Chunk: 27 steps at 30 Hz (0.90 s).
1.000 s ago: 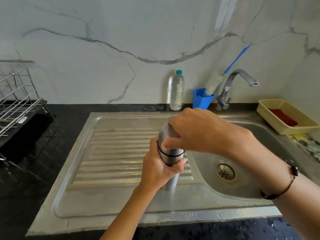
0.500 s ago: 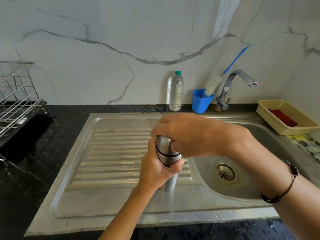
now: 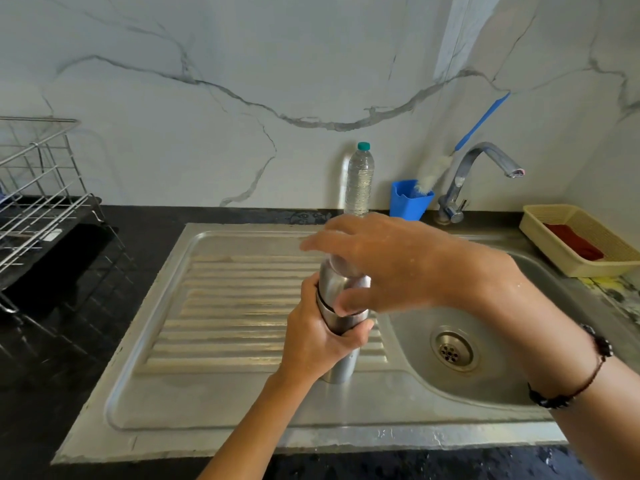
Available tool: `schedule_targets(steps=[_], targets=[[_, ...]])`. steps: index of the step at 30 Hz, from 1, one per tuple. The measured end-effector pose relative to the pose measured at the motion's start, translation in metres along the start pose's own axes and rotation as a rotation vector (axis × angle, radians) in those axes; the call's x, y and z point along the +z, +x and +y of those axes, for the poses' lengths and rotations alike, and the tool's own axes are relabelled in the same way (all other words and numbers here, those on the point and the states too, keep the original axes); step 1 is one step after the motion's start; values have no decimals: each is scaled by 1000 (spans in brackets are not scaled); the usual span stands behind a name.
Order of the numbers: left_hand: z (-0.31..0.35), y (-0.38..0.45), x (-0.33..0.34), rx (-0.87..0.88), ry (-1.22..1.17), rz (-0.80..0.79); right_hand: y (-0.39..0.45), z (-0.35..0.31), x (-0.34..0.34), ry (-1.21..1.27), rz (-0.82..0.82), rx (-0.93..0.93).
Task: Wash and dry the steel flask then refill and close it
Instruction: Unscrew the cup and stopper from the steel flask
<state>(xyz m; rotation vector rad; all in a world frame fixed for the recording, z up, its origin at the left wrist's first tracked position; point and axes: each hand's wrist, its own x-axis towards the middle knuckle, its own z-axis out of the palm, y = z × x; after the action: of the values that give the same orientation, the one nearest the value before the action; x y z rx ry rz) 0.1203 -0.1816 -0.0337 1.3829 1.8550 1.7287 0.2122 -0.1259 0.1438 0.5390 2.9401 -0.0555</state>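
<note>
The steel flask stands upright on the ribbed drainboard of the steel sink, close to the basin. My left hand is wrapped around its body. My right hand sits over the flask's cap, thumb and fingers closed on it; the fingers are blurred and hide most of the cap. A dark ring shows between cap and body. A clear plastic water bottle with a green cap stands at the wall behind the sink.
The tap arches over the basin with its drain. A blue cup holds a blue-handled brush. A beige tray with a red cloth lies at right. A wire dish rack stands on the black counter at left.
My right hand has turned on the cap, its fingers swinging leftward and back. The flask and my left hand stay in the same place on the drainboard.
</note>
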Motion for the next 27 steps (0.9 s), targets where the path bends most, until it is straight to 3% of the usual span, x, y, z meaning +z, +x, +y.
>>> schedule_targets(steps=[4,8,14,20,24,27], targets=[[-2,-1,1,-1,-15,-2,4,-1,2,-53,51,15],[1,-1,0,-16,-6,-5,1,0,-1,36,-105,-49],[0,-1,0,17,5,-12,7,-6,5,-97,-14,15],[1,-1,-1,-2,-12,-16,-11,-4,-24,19,0,-63],[0,-2,0,21,-9,-18,-46,1,-33,5,7,36],[0,-2,0,33,-9,-28,-60,7,-7,-12,-111,174]])
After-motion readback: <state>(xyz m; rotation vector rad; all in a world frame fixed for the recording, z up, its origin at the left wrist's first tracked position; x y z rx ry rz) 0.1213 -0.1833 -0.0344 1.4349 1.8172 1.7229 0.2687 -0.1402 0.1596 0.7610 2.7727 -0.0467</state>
